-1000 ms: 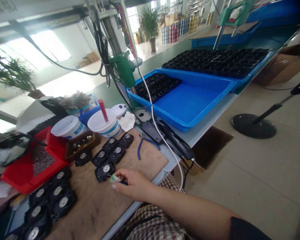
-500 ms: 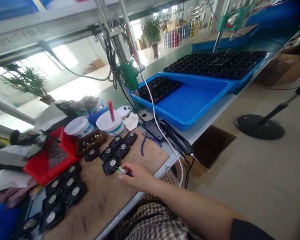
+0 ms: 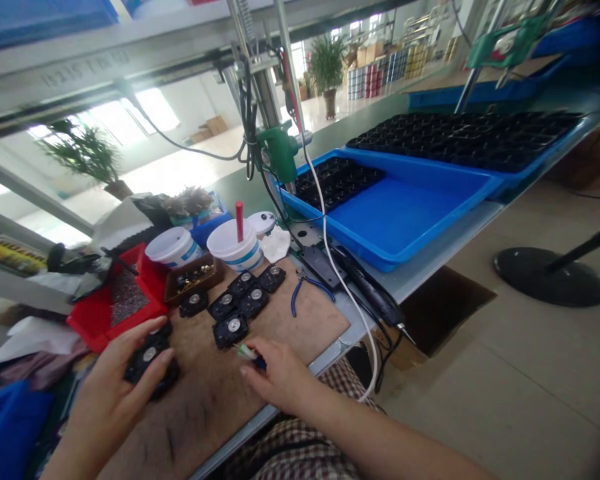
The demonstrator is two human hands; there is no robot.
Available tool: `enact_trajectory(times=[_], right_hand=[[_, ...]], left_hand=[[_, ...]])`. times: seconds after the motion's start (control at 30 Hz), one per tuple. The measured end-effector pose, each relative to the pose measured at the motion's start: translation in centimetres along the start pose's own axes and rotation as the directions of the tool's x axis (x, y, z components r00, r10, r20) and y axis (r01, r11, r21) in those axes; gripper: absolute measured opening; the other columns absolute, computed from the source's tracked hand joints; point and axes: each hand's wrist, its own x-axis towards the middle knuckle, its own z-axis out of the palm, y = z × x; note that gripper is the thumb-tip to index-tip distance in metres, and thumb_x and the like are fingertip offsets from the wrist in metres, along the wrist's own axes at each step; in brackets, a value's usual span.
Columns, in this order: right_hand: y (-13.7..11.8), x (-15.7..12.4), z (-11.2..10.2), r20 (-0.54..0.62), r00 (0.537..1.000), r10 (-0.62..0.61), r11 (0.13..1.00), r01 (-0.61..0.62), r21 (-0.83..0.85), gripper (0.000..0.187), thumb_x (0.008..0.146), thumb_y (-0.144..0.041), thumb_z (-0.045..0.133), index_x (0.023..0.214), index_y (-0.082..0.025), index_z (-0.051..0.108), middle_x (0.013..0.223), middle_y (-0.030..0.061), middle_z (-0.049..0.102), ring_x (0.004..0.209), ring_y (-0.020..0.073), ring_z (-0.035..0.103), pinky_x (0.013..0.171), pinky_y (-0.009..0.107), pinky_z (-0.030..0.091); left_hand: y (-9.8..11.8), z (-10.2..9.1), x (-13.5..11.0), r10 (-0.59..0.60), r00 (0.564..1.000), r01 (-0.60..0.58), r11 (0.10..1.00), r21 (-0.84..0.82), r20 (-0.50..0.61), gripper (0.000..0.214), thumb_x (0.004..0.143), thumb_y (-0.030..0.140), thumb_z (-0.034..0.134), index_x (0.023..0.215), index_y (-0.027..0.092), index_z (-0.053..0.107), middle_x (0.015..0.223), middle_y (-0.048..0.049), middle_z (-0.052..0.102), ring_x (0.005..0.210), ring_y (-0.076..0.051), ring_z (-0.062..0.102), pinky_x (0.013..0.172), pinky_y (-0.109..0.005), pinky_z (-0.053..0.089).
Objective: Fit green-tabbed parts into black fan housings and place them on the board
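Note:
My right hand (image 3: 280, 373) is closed on a small slim tool (image 3: 247, 351) with a green and white front, a dark blue part behind and a thin tip; its exact kind is unclear. The tip is close to a black plastic housing (image 3: 231, 329) with a round silver disc. More such housings (image 3: 253, 300) lie grouped behind it, and a single housing (image 3: 194, 303) sits to their left. My left hand (image 3: 117, 380) has thumb and fingers apart around black housings (image 3: 150, 360) at the mat's left, hiding part of that group.
Blue-handled pliers (image 3: 313, 283) and a black electric screwdriver (image 3: 370, 287) lie right of the mat (image 3: 200, 413). Behind are a parts box (image 3: 180, 290), a red bin (image 3: 95, 327), white tubs (image 3: 235, 247) and a blue tray (image 3: 405, 233). A white cable (image 3: 325, 220) hangs across the bench edge.
My left hand has come into view from the lower left and reached the left group of housings. My right hand keeps the slim tool near the same housing. The view has shifted slightly.

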Motion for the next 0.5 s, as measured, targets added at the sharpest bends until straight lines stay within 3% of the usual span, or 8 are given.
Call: enact_trajectory(times=[0.1, 0.17, 0.27, 0.37, 0.5], right_hand=[[0.2, -0.1, 0.1, 0.015, 1.0, -0.003, 1.0, 0.004, -0.025, 0.029, 0.078, -0.014, 0.058, 0.106, -0.022, 0.059, 0.091, 0.0013, 0.065, 0.085, 0.0195, 0.061, 0.076, 0.027, 0.044], [0.2, -0.2, 0.2, 0.029, 1.0, -0.002, 1.0, 0.003, -0.027, 0.029, 0.077, -0.013, 0.057, 0.105, -0.021, 0.059, 0.091, 0.0015, 0.065, 0.084, 0.0194, 0.061, 0.076, 0.027, 0.044], [0.2, -0.4, 0.2, 0.041, 0.999, 0.004, 1.0, -0.003, -0.016, 0.029, 0.079, -0.016, 0.052, 0.107, -0.019, 0.058, 0.094, 0.0049, 0.066, 0.087, 0.0212, 0.061, 0.078, 0.03, 0.045], [0.4, -0.4, 0.1, 0.066, 0.998, 0.007, 1.0, -0.007, 0.001, 0.029, 0.083, -0.02, 0.047, 0.109, -0.016, 0.058, 0.096, 0.0089, 0.067, 0.09, 0.024, 0.062, 0.079, 0.034, 0.047], [0.6, -0.3, 0.0, 0.112, 0.994, 0.002, 1.0, -0.004, 0.021, 0.028, 0.086, -0.026, 0.046, 0.11, -0.016, 0.058, 0.099, 0.0101, 0.068, 0.093, 0.0256, 0.063, 0.08, 0.036, 0.047]], left_hand=[[-3.0, 2.1, 4.6, 0.101, 0.984, -0.146, 0.928, 0.344, 0.147, 0.05, 0.086, 0.04, 0.046, 0.13, 0.017, 0.041, 0.131, -0.011, 0.053, 0.12, -0.03, 0.048, 0.103, -0.048, 0.037], [-4.5, 3.4, 6.6, 0.087, 0.975, -0.163, 0.907, 0.388, 0.206, 0.049, 0.084, 0.031, 0.049, 0.127, 0.009, 0.043, 0.13, -0.0161, 0.053, 0.123, -0.033, 0.045, 0.106, -0.049, 0.033], [-5.4, 5.0, 7.4, 0.053, 0.964, -0.163, 0.892, 0.422, 0.262, 0.045, 0.082, 0.023, 0.055, 0.125, 0.009, 0.048, 0.13, -0.0172, 0.054, 0.122, -0.03, 0.048, 0.106, -0.043, 0.035], [-5.6, 6.2, 7.4, 0.022, 0.964, -0.147, 0.878, 0.456, 0.267, 0.04, 0.089, 0.031, 0.056, 0.126, 0.016, 0.05, 0.132, -0.0122, 0.051, 0.119, -0.027, 0.05, 0.101, -0.05, 0.04], [-5.8, 7.0, 7.8, -0.011, 0.97, -0.112, 0.868, 0.485, 0.243, 0.04, 0.089, 0.034, 0.057, 0.125, 0.018, 0.051, 0.132, -0.011, 0.051, 0.116, -0.027, 0.052, 0.096, -0.051, 0.045]])
